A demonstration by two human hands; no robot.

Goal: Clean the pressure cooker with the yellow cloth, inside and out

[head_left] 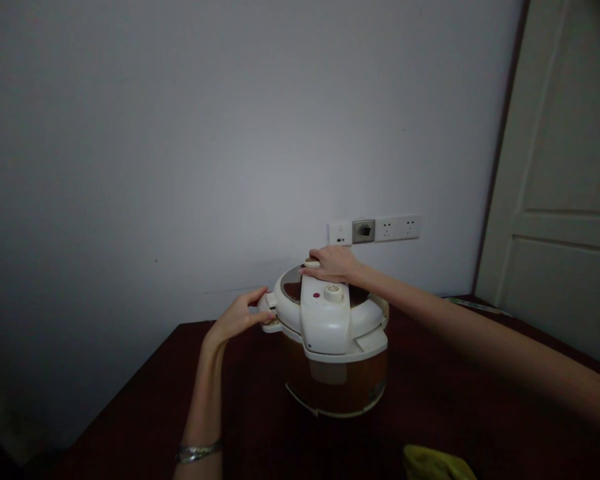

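An electric pressure cooker (337, 383) with a white lid (287, 310) and a brown body stands upright on the dark red table. My left hand (237, 317) pinches the white side handle (271, 325) at the cooker's left, thumb on the near side and fingers behind. Across the top, my right hand (333, 263) is closed round the far part of the lid's handle (325, 320), partly hiding it. A round white knob (333, 293) and a small red button sit on that handle in front of my right hand. The lid rests on the body.
A yellow-green cloth-like thing (435, 463) lies at the table's (250, 413) near edge. Wall sockets (397, 227) are behind the cooker. At the right stands a pale panelled door (565, 167), with a thin patterned strip (477, 306) lying near it.
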